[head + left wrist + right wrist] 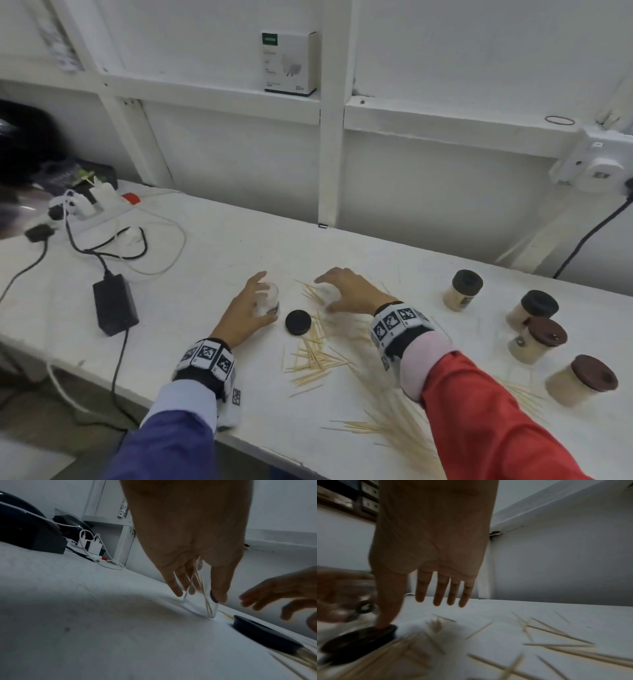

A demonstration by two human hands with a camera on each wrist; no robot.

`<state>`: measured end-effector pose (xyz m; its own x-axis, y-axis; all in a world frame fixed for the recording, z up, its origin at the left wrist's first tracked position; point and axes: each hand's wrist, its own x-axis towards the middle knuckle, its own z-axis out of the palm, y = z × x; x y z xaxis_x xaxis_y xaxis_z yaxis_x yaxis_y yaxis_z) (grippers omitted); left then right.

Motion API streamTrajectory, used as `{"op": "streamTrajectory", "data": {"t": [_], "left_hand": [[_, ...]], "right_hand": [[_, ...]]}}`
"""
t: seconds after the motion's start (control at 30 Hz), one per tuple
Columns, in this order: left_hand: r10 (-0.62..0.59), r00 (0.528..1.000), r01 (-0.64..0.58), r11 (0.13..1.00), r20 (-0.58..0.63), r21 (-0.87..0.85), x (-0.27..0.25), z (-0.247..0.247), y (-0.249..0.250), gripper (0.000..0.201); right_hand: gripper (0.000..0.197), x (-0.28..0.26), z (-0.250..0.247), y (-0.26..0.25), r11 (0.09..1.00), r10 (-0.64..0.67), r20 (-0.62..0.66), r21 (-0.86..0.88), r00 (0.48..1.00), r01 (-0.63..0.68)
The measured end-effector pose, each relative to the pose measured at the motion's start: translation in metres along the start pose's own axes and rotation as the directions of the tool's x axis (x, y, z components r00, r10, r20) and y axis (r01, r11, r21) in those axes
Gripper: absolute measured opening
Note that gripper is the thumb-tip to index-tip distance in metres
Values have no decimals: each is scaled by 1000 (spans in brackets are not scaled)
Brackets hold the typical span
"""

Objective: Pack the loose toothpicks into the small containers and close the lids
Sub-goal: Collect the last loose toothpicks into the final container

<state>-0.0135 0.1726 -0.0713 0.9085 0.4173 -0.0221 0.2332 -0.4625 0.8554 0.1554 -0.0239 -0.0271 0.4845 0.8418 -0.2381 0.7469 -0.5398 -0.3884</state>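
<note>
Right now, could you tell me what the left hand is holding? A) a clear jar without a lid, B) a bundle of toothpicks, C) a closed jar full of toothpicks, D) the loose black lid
A: the left hand grips a clear jar standing lidless on the table, while the black lid lies beside it.

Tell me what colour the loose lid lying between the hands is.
Black lid; clearest in the head view.
</note>
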Motion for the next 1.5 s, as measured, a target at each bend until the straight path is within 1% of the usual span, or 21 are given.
{"op": "streamTrajectory", "data": {"t": [0.07,0.1,0.2,0.3,0.37,0.43,0.5,0.57,0.6,0.67,0.77,0.9,0.97,1.03,1.07,1.1,1.13,1.2,1.27,1.37,1.5], "left_hand": [[-17,999,18,1000,-27,23,0,-2,-4,77],[-26,999,27,999,-44,29,-1,-4,-6,74],[-41,995,45,998,-95,37,-3,-10,-6,67],[-42,986,43,999,-159,3,-5,-17,-7,59],[16,978,-11,1000,-207,27,-7,-21,-9,54],[71,972,-54,995,-225,82,-8,-22,-8,53],[99,967,-75,991,-235,111,-8,-22,-8,51],[160,959,-119,976,-235,181,-7,-23,-10,48],[190,956,-135,962,-224,238,-7,-24,-12,50],[244,947,-160,921,-208,356,-7,-25,-13,52],[272,931,-159,903,-243,398,-6,-29,-13,57],[218,930,-96,921,-296,379,-4,-32,-15,56],[203,930,-79,924,-305,374,-5,-32,-13,55],[185,938,-69,930,-295,362,-6,-32,-13,54],[174,942,-65,933,-287,354,-6,-33,-14,54],[164,946,-61,937,-279,344,-6,-33,-15,54],[152,951,-55,941,-271,335,-6,-33,-16,55],[131,958,-42,945,-257,324,-7,-32,-16,57],[127,961,-42,945,-246,323,-6,-30,-14,57],[124,968,-49,947,-218,319,-4,-24,-8,56],[142,974,-80,947,-180,312,0,-18,2,53]], "right_hand": [[68,10,10,-23,995,-94,80,-30,992,96],[67,13,13,-33,991,-115,104,-56,988,122],[58,20,20,-46,979,-127,142,-142,982,147],[46,22,16,-49,977,-129,157,-149,979,153],[39,27,9,-50,983,-128,131,-118,983,144],[42,35,4,-52,989,-105,117,-93,988,116],[54,41,4,-57,994,-57,189,-77,980,73],[64,44,10,-63,990,-31,285,-120,958,68],[63,45,16,-65,984,-35,310,-155,950,87],[55,47,23,-67,976,-57,319,-184,946,120],[47,52,22,-68,987,-70,282,-121,957,108],[44,63,17,-72,992,-124,103,26,987,122],[46,69,18,-71,990,-127,78,68,989,121],[47,72,18,-65,989,-75,24,133,997,71],[47,72,17,-61,989,-17,-33,146,999,22],[47,72,16,-54,991,52,-90,128,995,-40],[48,71,16,-47,991,113,-118,79,987,-104],[49,68,17,-33,984,176,-69,-25,982,-178],[43,62,19,-25,985,164,-18,-57,986,-165],[24,53,23,-18,992,103,-72,-64,992,-108],[27,39,25,-10,992,90,-119,-74,989,-100]]}}
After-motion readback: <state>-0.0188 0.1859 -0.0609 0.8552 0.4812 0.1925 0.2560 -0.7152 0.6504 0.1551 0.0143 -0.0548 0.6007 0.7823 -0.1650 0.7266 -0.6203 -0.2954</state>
